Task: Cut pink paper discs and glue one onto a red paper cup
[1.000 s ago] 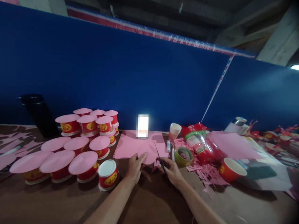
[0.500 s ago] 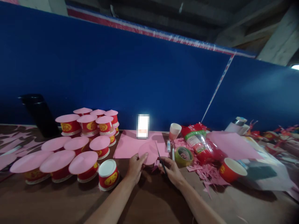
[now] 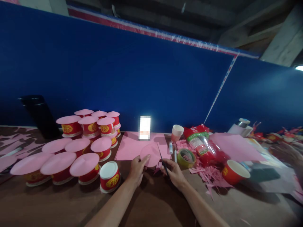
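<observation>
We have a flat, round pink paper disc [image 3: 151, 156] in front of us at the middle, raised just over the brown tabletop [image 3: 151, 205]. Our left hand [image 3: 138, 171] grips its left edge, thumb on top and fingers beneath. Our right hand [image 3: 176, 174] is closed around a pair of dark, slim-bladed scissors [image 3: 165, 166], which point up and away beside the disc's right edge; we cannot tell whether the blades touch the paper.

Just beyond the disc we see a stack of rectangular pink paper sheets [image 3: 127, 146], with a bright, pixelated upright rectangle [image 3: 145, 127] at its far side. To the right of the stack lie a small white tube with a blue band [image 3: 170, 148] and a green roll of tape [image 3: 181, 162]; a pale paper cup [image 3: 177, 134] stands behind them. Farther right we find a red and clear plastic packet [image 3: 201, 145], shredded pink paper scraps [image 3: 213, 178] and an open red paper cup [image 3: 230, 173].

On our left, an upturned red paper cup with a white base [image 3: 110, 178] sits beside rows of red cups topped with shallow pink paper cones [image 3: 84, 165]. A tall black cylindrical flask [image 3: 41, 116] leans behind them, near the blue wall panel [image 3: 142, 69].
</observation>
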Demonstrator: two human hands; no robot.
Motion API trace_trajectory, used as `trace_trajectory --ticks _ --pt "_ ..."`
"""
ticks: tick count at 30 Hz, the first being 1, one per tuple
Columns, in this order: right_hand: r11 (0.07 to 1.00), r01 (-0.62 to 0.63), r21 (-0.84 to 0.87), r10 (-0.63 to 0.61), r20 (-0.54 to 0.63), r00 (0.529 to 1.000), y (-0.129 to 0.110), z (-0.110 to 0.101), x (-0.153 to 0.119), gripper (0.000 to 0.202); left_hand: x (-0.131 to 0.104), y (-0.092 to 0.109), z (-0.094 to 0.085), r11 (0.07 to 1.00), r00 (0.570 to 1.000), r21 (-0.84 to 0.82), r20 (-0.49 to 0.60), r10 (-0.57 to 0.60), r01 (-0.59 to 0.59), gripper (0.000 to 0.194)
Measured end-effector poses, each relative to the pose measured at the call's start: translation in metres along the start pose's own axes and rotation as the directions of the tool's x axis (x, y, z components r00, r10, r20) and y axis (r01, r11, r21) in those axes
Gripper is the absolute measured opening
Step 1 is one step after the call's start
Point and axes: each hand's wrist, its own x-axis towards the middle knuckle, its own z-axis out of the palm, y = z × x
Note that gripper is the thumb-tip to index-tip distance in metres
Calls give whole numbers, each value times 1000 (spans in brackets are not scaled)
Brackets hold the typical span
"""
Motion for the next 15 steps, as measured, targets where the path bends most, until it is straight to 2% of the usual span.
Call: trace_trajectory --ticks 15 --pt "997 43 -64 -44 -20 999 1 0 0 39 0 2 2 1000 1000 -28 -6 -7 6 35"
